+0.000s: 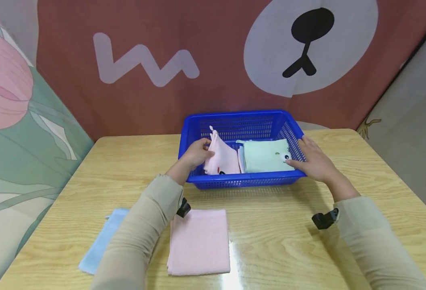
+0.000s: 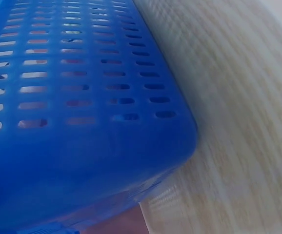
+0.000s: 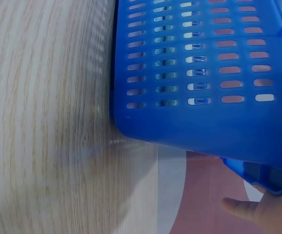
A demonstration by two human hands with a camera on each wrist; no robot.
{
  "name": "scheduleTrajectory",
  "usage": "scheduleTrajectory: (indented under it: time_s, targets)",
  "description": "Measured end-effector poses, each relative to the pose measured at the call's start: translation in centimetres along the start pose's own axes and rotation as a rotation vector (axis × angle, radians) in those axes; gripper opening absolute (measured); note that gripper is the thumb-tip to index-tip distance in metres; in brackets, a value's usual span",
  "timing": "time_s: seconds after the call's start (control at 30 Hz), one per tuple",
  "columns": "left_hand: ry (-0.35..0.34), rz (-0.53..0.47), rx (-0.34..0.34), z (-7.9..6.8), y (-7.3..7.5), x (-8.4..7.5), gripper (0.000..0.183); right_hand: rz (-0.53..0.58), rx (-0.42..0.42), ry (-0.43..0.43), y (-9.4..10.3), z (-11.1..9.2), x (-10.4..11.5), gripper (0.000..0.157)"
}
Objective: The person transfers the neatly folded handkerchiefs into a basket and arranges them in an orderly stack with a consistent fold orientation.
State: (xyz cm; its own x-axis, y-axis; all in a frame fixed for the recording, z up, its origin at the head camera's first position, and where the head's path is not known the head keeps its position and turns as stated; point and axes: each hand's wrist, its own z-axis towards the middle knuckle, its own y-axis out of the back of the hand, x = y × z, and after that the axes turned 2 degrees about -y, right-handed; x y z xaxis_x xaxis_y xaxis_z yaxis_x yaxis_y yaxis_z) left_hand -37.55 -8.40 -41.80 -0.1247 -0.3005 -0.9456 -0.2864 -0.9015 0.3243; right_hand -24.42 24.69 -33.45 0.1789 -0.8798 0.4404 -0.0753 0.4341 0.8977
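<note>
In the head view my left hand (image 1: pixel 196 154) reaches over the left rim of a blue plastic basket (image 1: pixel 220 177) and pinches a folded pink towel (image 1: pixel 224 155) at its left edge. The towel leans up to a peak with a small loop on top. Beside it lies a pale green towel (image 1: pixel 265 155) with a white-and-black eye patch. My right hand (image 1: pixel 316 161) rests on the basket's right rim, fingers extended along it and thumb reaching inward over the green towel. In the right wrist view, part of that hand (image 3: pixel 272 212) shows past the basket's corner.
On the wooden table (image 1: pixel 271 237), a folded pink towel (image 1: pixel 200 243) lies in front of the basket. A blue towel (image 1: pixel 106 239) lies further left, partly behind the left sleeve. A red-brown curtain (image 1: pixel 144 104) with printed shapes hangs behind the table.
</note>
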Motion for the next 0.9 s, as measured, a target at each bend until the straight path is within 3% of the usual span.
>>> scheduleTrajectory:
  time_s: [0.03,0.07,0.23,0.33,0.53,0.9]
  targets:
    - [0.006,0.039,-0.006,0.6,0.1,0.7,0.03,0.002,0.0,-0.002,0.0,0.0,0.0,0.085]
    - [0.031,0.083,-0.012,0.2,0.0,-0.1,0.03,0.001,-0.001,-0.002,0.0,0.0,0.0,0.086]
    - [0.134,0.288,-0.007,-4.6,-0.3,-7.2,0.033,0.0,-0.002,-0.011,0.0,0.1,-0.1,0.086]
    - [0.13,0.396,0.006,-5.9,-0.3,-8.8,0.036,-0.002,-0.001,-0.014,0.0,0.1,-0.1,0.087]
    - [0.133,0.568,0.024,-6.4,-0.4,-9.2,0.037,0.005,-0.003,-0.009,-0.1,0.1,-0.2,0.086]
    - [0.187,0.657,0.029,-6.3,-0.8,-9.0,0.033,0.005,-0.009,-0.012,-0.2,0.1,-0.2,0.086]
